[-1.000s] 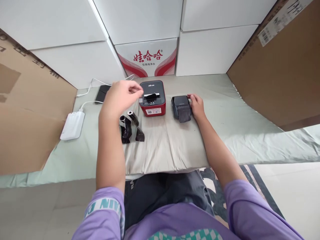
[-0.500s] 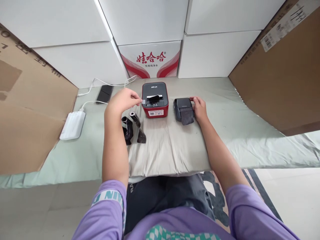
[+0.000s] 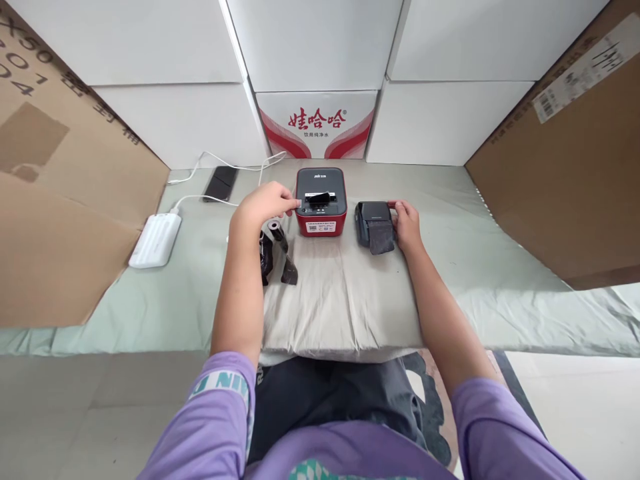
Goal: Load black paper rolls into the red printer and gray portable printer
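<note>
A red label printer (image 3: pixel 321 212) with a dark top stands at the middle of a grey folded cloth (image 3: pixel 340 293). My left hand (image 3: pixel 263 207) is pinched against the printer's left edge; what the fingertips hold is too small to make out. Just under that hand lie two black ribbon rolls (image 3: pixel 277 252), partly unwound. To the right sits a small black printer (image 3: pixel 373 224) with a dark strip hanging from its front. My right hand (image 3: pixel 407 223) curls round its right side and holds it.
A white power bank (image 3: pixel 156 239) and a black phone (image 3: pixel 221 183) lie at the left with white cables. White boxes and a red-printed carton (image 3: pixel 317 124) line the back. Cardboard sheets (image 3: pixel 60 220) lean at both sides. A pale green sheet (image 3: pixel 500 267) covers the surface.
My left hand dropped from above the rolls and moved right until its pinched fingers met the red printer's left edge. My right hand stayed on the black printer. The view shifted slightly.
</note>
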Motion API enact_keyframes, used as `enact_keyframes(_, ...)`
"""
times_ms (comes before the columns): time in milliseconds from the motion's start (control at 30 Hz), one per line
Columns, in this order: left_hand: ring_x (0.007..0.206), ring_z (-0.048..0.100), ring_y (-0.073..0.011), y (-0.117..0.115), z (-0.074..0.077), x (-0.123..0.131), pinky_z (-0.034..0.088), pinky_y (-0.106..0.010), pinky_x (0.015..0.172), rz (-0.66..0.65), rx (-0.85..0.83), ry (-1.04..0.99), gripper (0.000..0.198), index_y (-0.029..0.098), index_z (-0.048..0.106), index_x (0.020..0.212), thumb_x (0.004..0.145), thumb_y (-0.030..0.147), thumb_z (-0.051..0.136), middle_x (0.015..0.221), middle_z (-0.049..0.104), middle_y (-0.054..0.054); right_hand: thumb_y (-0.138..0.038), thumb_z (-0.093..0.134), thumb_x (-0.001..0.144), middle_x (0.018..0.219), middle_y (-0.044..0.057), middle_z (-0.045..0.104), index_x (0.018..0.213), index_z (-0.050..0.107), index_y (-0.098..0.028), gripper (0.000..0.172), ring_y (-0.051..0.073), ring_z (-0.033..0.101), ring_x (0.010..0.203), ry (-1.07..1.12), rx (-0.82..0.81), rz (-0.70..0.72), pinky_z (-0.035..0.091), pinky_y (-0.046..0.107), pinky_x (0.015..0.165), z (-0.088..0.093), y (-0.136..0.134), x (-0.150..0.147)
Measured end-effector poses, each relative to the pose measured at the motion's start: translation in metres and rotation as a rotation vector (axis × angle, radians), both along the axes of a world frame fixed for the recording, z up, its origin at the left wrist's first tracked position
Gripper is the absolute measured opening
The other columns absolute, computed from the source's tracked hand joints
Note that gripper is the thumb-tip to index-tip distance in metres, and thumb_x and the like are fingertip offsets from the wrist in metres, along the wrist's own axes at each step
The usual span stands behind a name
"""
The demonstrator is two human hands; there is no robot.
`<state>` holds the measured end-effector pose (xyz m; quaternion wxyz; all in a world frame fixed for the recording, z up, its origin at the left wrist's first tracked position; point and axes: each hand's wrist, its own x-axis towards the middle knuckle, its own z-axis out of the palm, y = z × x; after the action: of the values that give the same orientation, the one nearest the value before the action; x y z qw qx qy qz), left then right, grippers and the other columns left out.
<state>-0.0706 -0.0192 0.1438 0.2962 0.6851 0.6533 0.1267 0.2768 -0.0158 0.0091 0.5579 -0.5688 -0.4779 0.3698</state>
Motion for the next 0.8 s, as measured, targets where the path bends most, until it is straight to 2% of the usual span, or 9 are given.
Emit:
enact_keyframes(133,0.062,0.06,-0.0149,0.006,-0.015,-0.006,0.034,-0.025,0.053,0.034,-0.169,-0.266,0.027,0.02,0.062,0.073,0.082,0.044,0.071,0.075,0.07,-0.004,-0.076,0.059,0.08,0.106,0.007,0.072,0.1,0.066,-0.021,0.058,0.006,0.03,0.046,-0.007,0.016,-0.003,0.021,0.027,0.042,-0.001,0.0,0.0)
enact_keyframes(200,0.06,0.06,-0.014,0.008,-0.018,-0.008,0.033,-0.025,0.052,0.034,-0.223,-0.323,0.028,0.02,0.06,0.075,0.081,0.045,0.072,0.073,0.069,-0.003,-0.077,0.058,0.081,0.103,0.007,0.071,0.099,0.067,-0.022,0.059,0.006,0.03,0.047,-0.023,0.023,-0.004,0.022,0.027,0.041,-0.001,0.001,0.0)
enact_keyframes(367,0.055,0.055,-0.0112,0.008,-0.013,-0.006,0.024,-0.026,0.05,0.02,-0.201,-0.32,0.032,0.02,0.054,0.068,0.077,0.04,0.076,0.066,0.062,-0.001,-0.077,0.058,0.081,0.094,0.005,0.069,0.097,0.067,-0.022,0.058,0.007,0.03,0.047,-0.032,0.018,-0.013,0.024,0.028,0.042,-0.002,0.001,0.001)
enact_keyframes(533,0.048,0.037,-0.0066,0.013,-0.019,-0.006,0.017,-0.026,0.05,0.045,-0.214,-0.407,0.042,0.02,0.045,0.061,0.074,0.038,0.081,0.055,0.041,0.004,-0.071,0.062,0.08,0.092,0.005,0.069,0.096,0.069,-0.021,0.053,0.008,0.032,0.049,-0.012,0.016,-0.012,0.025,0.027,0.045,-0.005,0.004,0.002)
enact_keyframes(667,0.048,0.033,-0.0063,0.02,-0.026,-0.009,0.016,-0.026,0.052,0.056,-0.241,-0.452,0.045,0.021,0.047,0.064,0.067,0.041,0.086,0.055,0.039,0.004,-0.069,0.061,0.08,0.094,0.005,0.07,0.097,0.071,-0.021,0.052,0.009,0.037,0.052,-0.021,0.022,-0.023,0.028,0.026,0.048,-0.009,0.008,0.003)
enact_keyframes(800,0.05,0.033,-0.0063,0.021,-0.027,-0.009,0.016,-0.028,0.057,0.064,-0.269,-0.453,0.041,0.02,0.049,0.063,0.067,0.038,0.086,0.057,0.04,0.004,-0.067,0.062,0.081,0.097,0.005,0.071,0.097,0.071,-0.021,0.049,0.009,0.039,0.053,-0.017,0.037,-0.021,0.03,0.026,0.05,-0.01,0.008,0.004)
